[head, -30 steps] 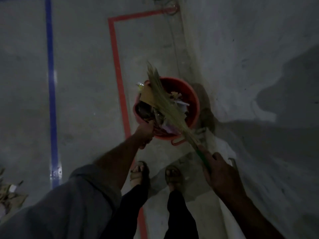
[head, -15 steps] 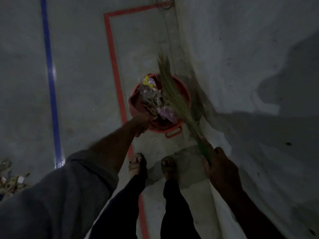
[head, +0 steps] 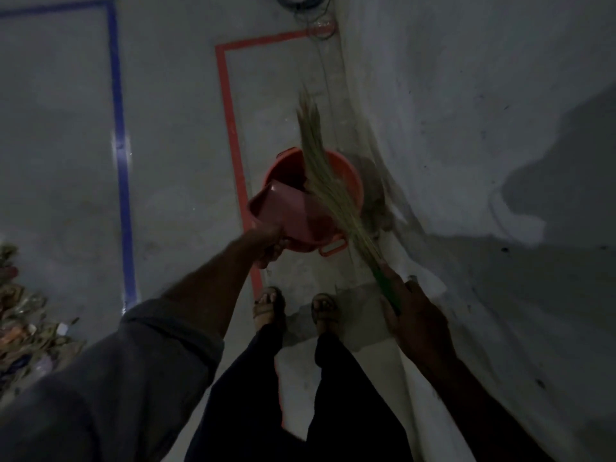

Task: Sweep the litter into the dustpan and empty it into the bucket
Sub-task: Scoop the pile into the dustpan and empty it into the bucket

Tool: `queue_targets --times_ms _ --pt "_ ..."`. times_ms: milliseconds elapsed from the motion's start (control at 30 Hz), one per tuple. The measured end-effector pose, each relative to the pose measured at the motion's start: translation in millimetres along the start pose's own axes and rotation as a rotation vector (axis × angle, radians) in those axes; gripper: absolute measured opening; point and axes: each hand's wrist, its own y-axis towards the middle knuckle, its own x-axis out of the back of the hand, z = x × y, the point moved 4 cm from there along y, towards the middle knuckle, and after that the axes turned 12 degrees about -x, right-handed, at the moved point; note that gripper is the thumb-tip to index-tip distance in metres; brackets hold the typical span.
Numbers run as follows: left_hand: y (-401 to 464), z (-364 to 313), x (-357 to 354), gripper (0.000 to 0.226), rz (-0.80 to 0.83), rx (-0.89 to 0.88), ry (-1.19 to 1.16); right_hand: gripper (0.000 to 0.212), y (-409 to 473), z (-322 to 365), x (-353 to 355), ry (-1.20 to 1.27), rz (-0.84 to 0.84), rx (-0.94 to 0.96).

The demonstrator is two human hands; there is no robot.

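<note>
While the left hand [head: 271, 248] grips the handle end of the pink dustpan [head: 283, 213] and holds it tipped over the near-left rim of the red bucket [head: 346, 181], the right hand [head: 411, 315] is curled round the green handle of a grass broom [head: 330, 191] whose bristles slant across the bucket and the dustpan's right edge. Standing on the grey floor [head: 180, 128] just beside the wall [head: 466, 128], the bucket sits inside a red tape line [head: 230, 128], ahead of two sandalled feet [head: 268, 308]. More litter [head: 23, 325] lies heaped at the far left, beyond a blue tape line [head: 121, 161].
</note>
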Motion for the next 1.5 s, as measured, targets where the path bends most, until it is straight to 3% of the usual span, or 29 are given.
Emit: queue_targets --times_ms 167,367,500,800,1200,1500 --pt "-56.9 4.7 7.5 0.052 -0.045 -0.092 -0.343 0.075 -21.2 16.0 14.2 0.082 0.041 0.08" --pt "-122.5 26.6 15.4 0.046 -0.144 -0.168 -0.48 0.07 -33.9 36.6 37.0 0.203 0.047 0.186" --pt "-166.1 46.9 22.9 0.042 -0.269 -0.228 -0.613 0.063 -38.7 74.0 52.4 0.243 0.098 0.358" --pt "-267.9 111.6 75.1 0.047 -0.567 -0.348 -0.854 0.064 -66.2 161.2 47.0 0.04 0.157 0.742" --pt "-401.5 331.9 146.3 0.05 -0.858 -0.372 -1.088 0.073 -203.1 288.6 -49.7 -0.19 0.219 1.066" --pt "-475.3 502.0 165.3 0.05 -0.982 -0.281 -1.348 0.073 -324.0 371.8 -141.1 -0.325 0.247 1.142"
